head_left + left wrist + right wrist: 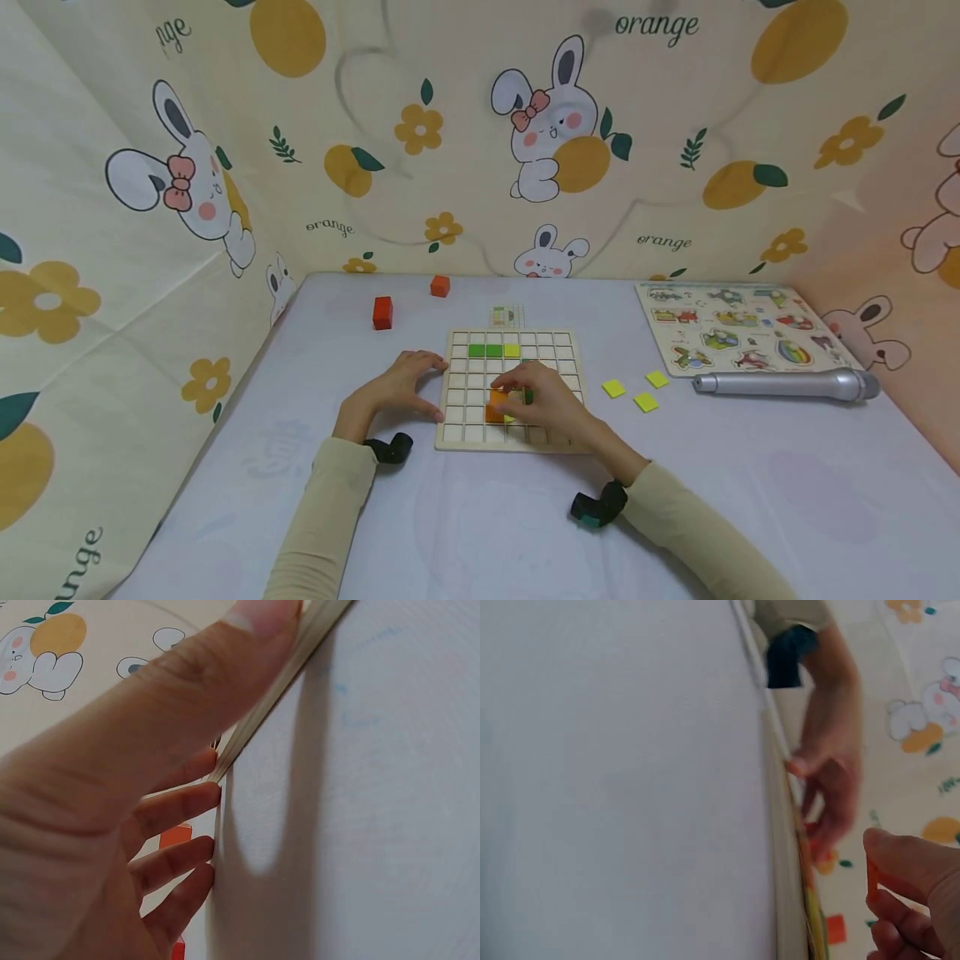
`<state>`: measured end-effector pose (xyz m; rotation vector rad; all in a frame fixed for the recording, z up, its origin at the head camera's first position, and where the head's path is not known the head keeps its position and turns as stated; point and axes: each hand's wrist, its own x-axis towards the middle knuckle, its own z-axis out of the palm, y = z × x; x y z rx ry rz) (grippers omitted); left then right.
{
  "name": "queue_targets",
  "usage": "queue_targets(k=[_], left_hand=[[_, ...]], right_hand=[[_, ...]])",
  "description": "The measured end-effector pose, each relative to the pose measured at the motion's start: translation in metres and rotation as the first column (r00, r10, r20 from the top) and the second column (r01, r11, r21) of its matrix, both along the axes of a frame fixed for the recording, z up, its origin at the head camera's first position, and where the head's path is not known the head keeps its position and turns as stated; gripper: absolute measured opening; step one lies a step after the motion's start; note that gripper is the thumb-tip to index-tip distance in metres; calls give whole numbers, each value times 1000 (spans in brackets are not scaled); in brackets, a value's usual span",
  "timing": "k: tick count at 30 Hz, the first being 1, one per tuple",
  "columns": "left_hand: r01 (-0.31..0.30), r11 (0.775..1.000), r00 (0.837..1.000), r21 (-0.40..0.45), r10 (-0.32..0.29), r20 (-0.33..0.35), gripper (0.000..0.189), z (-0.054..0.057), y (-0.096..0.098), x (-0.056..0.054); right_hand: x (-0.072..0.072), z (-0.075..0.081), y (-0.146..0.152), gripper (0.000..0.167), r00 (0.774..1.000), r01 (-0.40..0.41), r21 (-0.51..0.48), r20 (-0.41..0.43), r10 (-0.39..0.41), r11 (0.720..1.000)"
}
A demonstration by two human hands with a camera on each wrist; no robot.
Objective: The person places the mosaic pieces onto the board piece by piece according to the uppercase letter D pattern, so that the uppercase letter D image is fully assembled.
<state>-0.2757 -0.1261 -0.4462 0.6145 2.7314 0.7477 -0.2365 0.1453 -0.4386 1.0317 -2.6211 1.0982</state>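
A square wooden grid board (454, 392) lies on the table between the two hands. My left hand (393, 387) rests at its left edge, thumb and fingers spread and touching the side. Over the board's lower middle, my right hand (547, 400) pinches a thin orange tile (871, 879) between thumb and fingertips. Beneath it an orange tile (494, 414) sits in the grid, with a bit of yellow beside it. Green tiles (485, 351) and a yellow-green tile (512, 351) form a row near the top. The right hand hides part of the grid.
Several loose yellow tiles (646, 402) lie right of the board. Farther right are a silver microphone-shaped object (780, 385) and a picture puzzle board (731, 329). Behind the grid lies a small pattern card (507, 316). Red stacks (382, 312) stand at the back left.
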Motion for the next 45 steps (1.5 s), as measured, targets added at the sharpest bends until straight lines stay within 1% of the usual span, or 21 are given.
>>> queue_targets(k=[5,10,13,25,30,34,38,42,45], left_hand=[[6,1000,1000,2,-6,0,82,0,0,0],[3,1000,1000,6,-3,5,81,1,0,0],[0,1000,1000,5,0,8,81,0,0,-1],[3,1000,1000,2,-3,24,83,3,0,0],[6,1000,1000,2,-6,20,82,3,0,0],[-1,1000,1000,1,1,25,82,3,0,0],[0,1000,1000,-4,1,25,83,2,0,0],[0,1000,1000,-9,0,16,83,2,1,0],[-5,1000,1000,-2,5,17,83,2,1,0]], right_hand=[[-1,-9,-18,27,998,0,-8,57,0,1000],[-2,-17,-29,26,999,5,50,35,-6,999],[-3,-21,-32,25,1000,-3,64,15,2,998],[-6,-26,-33,27,1000,-26,47,9,25,999],[-6,-28,-32,26,999,-29,34,28,28,999],[-7,-28,-32,26,998,-29,27,54,27,999],[-7,-26,-32,29,998,-27,33,51,25,999],[-7,-20,-28,33,999,-1,10,50,1,1000],[-9,-12,-19,33,1000,20,-29,24,-19,999]])
